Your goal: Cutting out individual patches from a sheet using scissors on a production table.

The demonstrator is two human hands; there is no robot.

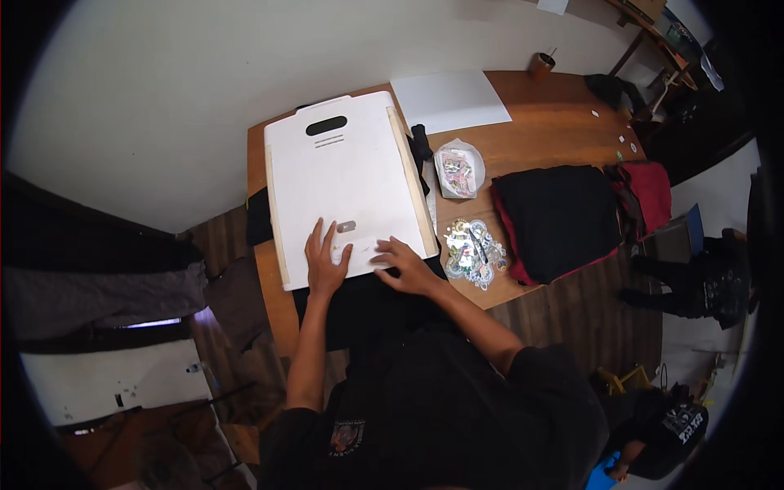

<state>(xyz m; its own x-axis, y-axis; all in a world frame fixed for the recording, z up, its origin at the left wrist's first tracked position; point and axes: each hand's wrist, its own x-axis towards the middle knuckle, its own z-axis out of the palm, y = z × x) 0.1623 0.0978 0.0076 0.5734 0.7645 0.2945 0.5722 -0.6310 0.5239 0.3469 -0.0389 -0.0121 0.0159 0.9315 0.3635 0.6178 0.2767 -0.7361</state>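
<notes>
A large white board [343, 180] with a dark oval handle slot lies on the table, black cloth [359, 314] showing past its near edge. My left hand [327, 260] rests on the board's near part, fingers spread, beside a small grey oval mark [347, 226]. To its right, my right hand [406, 268] touches the board near the same edge with its fingers apart and somewhat bent. A small pale patch [357, 247] lies between my hands; what it is I cannot make out. Neither hand appears to grip anything.
Right of the board are a box of small printed pieces [459, 169], a pile of round stickers or labels [474, 255] and folded black and red cloth [559, 220]. A white sheet [452, 101] and a brown cup [541, 65] sit farther back. Other people [674, 425] are at the right.
</notes>
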